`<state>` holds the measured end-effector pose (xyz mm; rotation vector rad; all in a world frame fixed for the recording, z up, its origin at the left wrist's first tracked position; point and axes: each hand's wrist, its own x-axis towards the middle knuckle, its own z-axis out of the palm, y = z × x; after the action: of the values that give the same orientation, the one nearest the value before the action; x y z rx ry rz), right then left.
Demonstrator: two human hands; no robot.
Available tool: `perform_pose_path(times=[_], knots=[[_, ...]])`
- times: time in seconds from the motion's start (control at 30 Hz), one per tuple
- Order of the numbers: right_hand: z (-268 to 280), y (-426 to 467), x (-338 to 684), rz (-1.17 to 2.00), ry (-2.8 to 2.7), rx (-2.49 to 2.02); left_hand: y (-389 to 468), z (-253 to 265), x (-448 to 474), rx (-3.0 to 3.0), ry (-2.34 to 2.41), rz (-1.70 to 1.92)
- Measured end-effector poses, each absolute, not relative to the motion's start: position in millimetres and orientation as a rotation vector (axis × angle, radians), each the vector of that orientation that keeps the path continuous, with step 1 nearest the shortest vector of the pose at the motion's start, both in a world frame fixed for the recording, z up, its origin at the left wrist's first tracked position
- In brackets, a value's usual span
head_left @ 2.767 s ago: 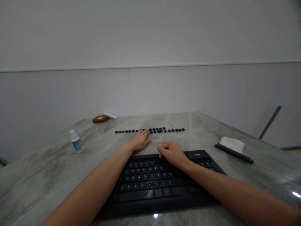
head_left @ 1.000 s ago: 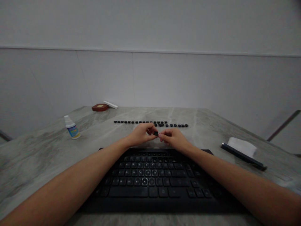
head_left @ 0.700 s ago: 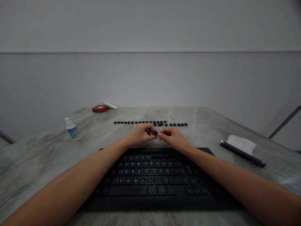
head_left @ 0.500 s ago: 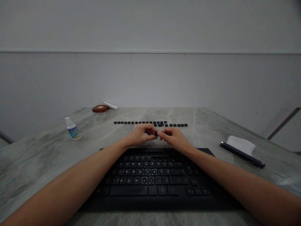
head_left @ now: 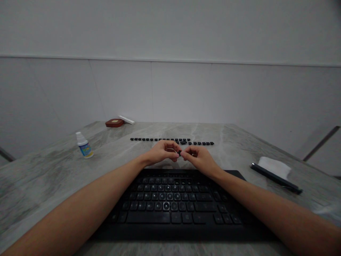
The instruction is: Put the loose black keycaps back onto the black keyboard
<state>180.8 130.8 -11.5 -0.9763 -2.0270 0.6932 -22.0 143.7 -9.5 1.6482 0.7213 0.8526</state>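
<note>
Over the grey marbled counter point(head_left: 53, 170), your left hand point(head_left: 163, 152) joined your right hand point(head_left: 201, 158), fingers of both pinched on one small black keycap point(head_left: 179, 153)

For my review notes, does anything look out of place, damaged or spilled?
Yes: small black keys lie loose in rows on the table beyond the keyboard instead of in it, and a small black piece is pinched between the left hand and right hand. No spill shows; damage I cannot tell.

No legible text, label point(head_left: 86, 149) on bottle point(head_left: 84, 144) too small to read, marks point(head_left: 187, 218) on keyboard point(head_left: 148, 217) too faint to tell
</note>
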Motion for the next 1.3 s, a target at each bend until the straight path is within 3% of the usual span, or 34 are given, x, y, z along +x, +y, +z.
perform_pose_path(times=[0.4, 1.3], knots=[[-15.4, 126.6, 181.4, 0.088, -2.240, -0.630, 141.9, -7.2, -27.2, 1.539, 0.618, 0.743], [-7.2, 110.2, 182.6, 0.132, -2.288, -0.337, 136.6, -2.8, -31.9, 1.573, 0.528, 0.500]])
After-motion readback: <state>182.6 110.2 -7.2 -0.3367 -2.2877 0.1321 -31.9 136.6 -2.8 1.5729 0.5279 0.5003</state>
